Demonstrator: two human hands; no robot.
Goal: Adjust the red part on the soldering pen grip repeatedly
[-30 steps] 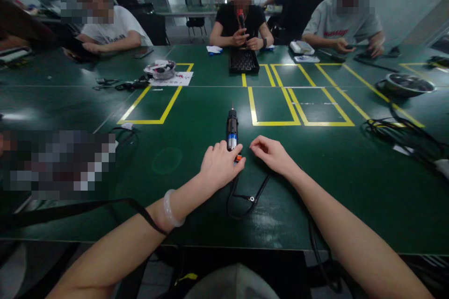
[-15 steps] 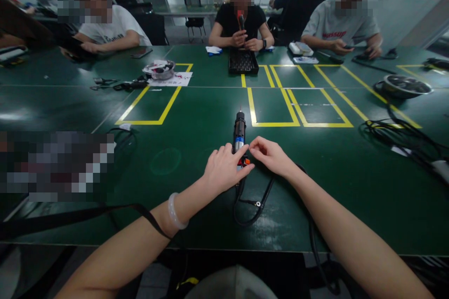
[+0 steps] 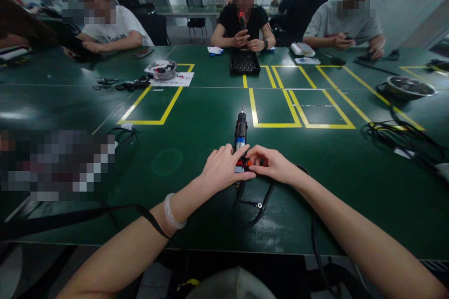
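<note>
A black electric screwdriver [image 3: 240, 131] with a blue band and an orange rear part lies on the green table [image 3: 196, 121], its tip pointing away from me. My left hand [image 3: 223, 168] grips its rear end from the left, fingers curled over it. From the right, my right hand [image 3: 273, 165] pinches the same orange part. A black cable [image 3: 253, 202] loops from the tool toward the table's near edge.
Yellow tape rectangles [image 3: 277, 107] mark the table beyond the tool. A black tray [image 3: 244, 62] sits before a person opposite, who holds a similar tool. A metal bowl [image 3: 407, 87] and cable bundle [image 3: 400, 135] lie at right; a small dish [image 3: 161, 69] and tools at far left.
My right hand moved left onto the screwdriver's rear end, meeting my left hand. The tool shifted slightly right and toward me in the picture.
</note>
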